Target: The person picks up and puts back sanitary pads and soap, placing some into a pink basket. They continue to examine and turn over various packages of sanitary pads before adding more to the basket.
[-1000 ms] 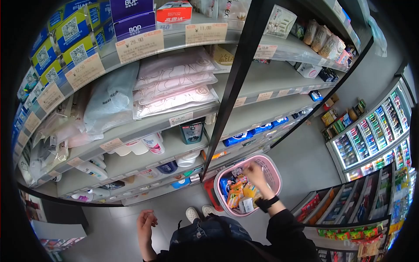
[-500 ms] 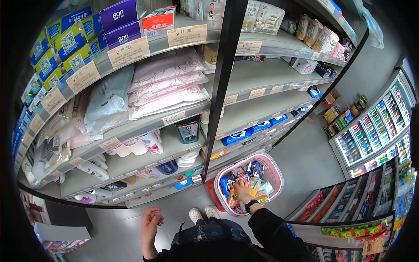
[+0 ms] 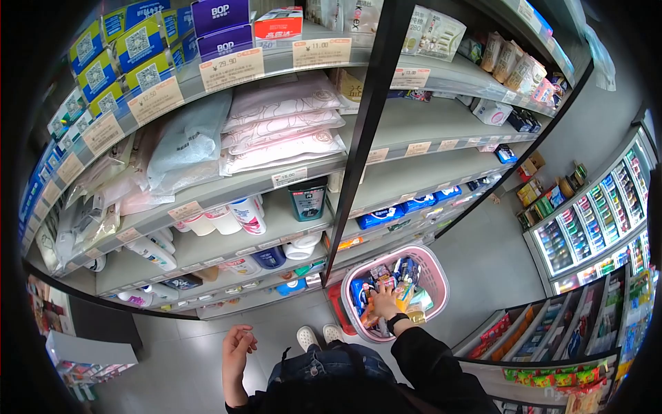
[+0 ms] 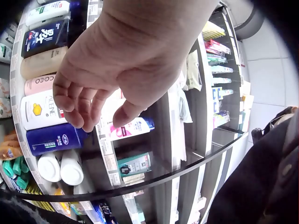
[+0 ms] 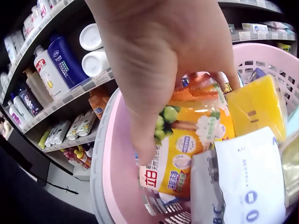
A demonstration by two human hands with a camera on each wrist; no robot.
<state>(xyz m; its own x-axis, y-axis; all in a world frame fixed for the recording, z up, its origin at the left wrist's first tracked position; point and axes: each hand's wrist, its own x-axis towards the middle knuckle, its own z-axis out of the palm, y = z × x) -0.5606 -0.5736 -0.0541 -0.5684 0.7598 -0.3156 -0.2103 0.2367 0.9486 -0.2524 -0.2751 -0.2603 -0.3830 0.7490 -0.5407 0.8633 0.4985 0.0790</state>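
Observation:
In the head view my right hand [image 3: 385, 303] reaches down into a pink basket [image 3: 441, 276] filled with mixed packaged goods. The right wrist view shows its thumb along the left side of an orange-and-yellow soap packet [image 5: 187, 147] printed with green fruit, the other fingers over the far end, partly hidden. Beside that packet lie a plain yellow pack [image 5: 259, 107] and a white-and-grey packet [image 5: 252, 175]. My left hand [image 3: 238, 345] hangs at the lower left, fingers loosely curled and holding nothing. Seen from its wrist, the hand [image 4: 121, 60] overlaps shelved bottles.
Shelves hold pink-white packs [image 3: 283, 124], boxes and bottles [image 3: 248, 215]. A black post [image 3: 365, 131] divides them. A red object [image 3: 338, 310] lies beside the basket. At right are a slanted goods rack [image 3: 552, 331] and a drinks fridge [image 3: 593, 214].
My right hand has moved from the basket's far right side down and left onto the soap packet. Blue packets that it covered now show. The left hand stays much the same.

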